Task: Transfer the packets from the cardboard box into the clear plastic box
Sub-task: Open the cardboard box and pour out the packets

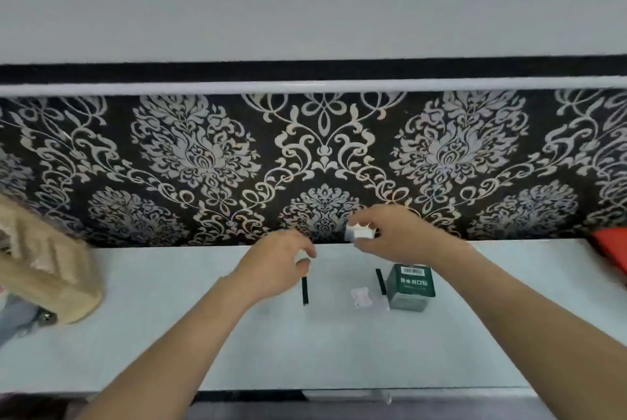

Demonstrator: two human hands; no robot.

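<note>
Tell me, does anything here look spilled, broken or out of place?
Nothing stands out. The green cardboard box sits beside the clear plastic box, which holds a packet; the right hand pinches another white packet.

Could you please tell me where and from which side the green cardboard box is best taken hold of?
Probably across its near and far walls, coming from above and from the right. The green cardboard box stands on the table close beside the clear plastic box, so its left wall looks cramped, while its right side has open space.
</note>
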